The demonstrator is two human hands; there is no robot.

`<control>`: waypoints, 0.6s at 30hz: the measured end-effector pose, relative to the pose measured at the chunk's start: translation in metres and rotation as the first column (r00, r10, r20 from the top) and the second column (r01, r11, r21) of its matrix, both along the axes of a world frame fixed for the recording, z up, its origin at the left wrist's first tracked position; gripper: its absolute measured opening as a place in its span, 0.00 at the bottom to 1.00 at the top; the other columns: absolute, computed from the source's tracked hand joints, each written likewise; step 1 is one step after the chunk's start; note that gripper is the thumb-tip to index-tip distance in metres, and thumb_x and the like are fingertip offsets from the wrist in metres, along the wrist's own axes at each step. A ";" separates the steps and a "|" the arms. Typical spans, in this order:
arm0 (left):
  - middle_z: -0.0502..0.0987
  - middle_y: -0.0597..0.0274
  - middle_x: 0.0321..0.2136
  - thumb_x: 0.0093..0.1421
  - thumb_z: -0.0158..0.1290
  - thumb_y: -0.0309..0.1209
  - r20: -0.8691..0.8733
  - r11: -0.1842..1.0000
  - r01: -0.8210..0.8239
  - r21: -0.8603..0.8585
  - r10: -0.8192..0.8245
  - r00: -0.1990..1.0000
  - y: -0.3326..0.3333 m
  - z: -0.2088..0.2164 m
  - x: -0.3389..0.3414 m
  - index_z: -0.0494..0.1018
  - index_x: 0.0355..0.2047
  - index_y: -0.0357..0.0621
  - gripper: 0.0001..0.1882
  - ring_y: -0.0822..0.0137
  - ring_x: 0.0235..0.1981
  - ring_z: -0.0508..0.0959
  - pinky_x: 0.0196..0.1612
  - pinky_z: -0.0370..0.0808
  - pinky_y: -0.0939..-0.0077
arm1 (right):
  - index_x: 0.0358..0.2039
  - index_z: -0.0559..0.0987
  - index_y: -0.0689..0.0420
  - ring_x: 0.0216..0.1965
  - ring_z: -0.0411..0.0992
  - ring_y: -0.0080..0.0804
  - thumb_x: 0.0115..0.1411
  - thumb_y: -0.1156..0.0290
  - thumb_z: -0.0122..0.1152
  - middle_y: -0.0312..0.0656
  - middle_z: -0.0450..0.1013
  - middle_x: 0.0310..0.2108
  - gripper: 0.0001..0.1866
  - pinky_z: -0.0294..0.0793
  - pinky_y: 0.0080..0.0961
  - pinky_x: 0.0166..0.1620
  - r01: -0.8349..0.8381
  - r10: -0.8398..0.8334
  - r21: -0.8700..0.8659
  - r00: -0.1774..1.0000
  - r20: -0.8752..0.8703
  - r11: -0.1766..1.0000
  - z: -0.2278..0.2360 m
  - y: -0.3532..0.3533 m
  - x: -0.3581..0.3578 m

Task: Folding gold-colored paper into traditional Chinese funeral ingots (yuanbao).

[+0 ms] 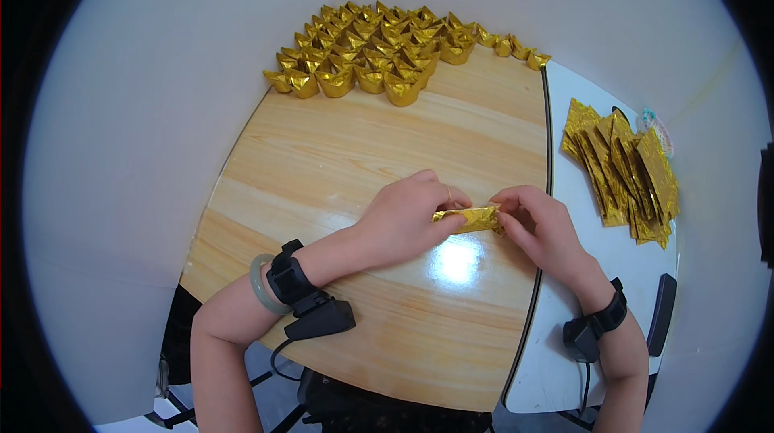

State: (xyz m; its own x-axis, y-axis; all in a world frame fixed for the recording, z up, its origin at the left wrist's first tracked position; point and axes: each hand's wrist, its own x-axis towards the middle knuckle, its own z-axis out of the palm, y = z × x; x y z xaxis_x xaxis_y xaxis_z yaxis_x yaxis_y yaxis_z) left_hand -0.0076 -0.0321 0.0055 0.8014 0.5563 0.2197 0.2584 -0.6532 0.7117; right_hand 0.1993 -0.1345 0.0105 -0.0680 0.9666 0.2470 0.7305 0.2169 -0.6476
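Note:
A narrow folded strip of gold foil paper (476,219) is held level between my two hands, over the right middle of the wooden table. My left hand (413,211) pinches its left end, thumb in front and fingers behind. At the right end, the thumb and fingers of my right hand (538,223) are closed on the paper's corner. The fingertips hide both ends of the strip.
Many folded gold paper ingots (363,50) stand in rows at the wooden table's (322,167) far edge. A fanned stack of gold foil sheets (625,167) lies on the white table (556,312) at right. Pale walls enclose the sides and back.

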 end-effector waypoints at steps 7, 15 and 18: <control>0.71 0.60 0.28 0.54 0.57 0.28 -0.011 1.000 0.006 0.007 -0.006 1.000 0.004 -0.002 0.003 0.74 0.37 0.43 0.10 0.64 0.29 0.73 0.34 0.71 0.72 | 0.42 0.74 0.58 0.29 0.72 0.28 0.58 0.77 0.57 0.39 0.72 0.30 0.10 0.72 0.22 0.34 0.002 -0.004 -0.068 0.999 -0.039 0.998 -0.003 0.003 0.001; 0.68 0.60 0.32 0.55 0.54 0.23 0.080 1.000 0.000 -0.016 0.002 0.997 0.007 -0.006 0.004 0.76 0.35 0.42 0.07 0.62 0.32 0.72 0.36 0.70 0.72 | 0.42 0.74 0.58 0.30 0.71 0.35 0.57 0.77 0.56 0.42 0.70 0.29 0.11 0.72 0.27 0.35 -0.008 0.007 -0.051 1.000 -0.007 0.999 -0.001 0.005 -0.004; 0.69 0.60 0.33 0.55 0.54 0.23 0.093 1.000 0.003 -0.026 -0.001 0.996 0.010 -0.010 0.005 0.77 0.34 0.42 0.07 0.62 0.34 0.72 0.38 0.70 0.72 | 0.41 0.74 0.58 0.31 0.71 0.36 0.57 0.76 0.55 0.43 0.69 0.30 0.10 0.72 0.28 0.35 0.009 -0.009 -0.084 1.000 -0.005 0.996 -0.001 0.006 -0.004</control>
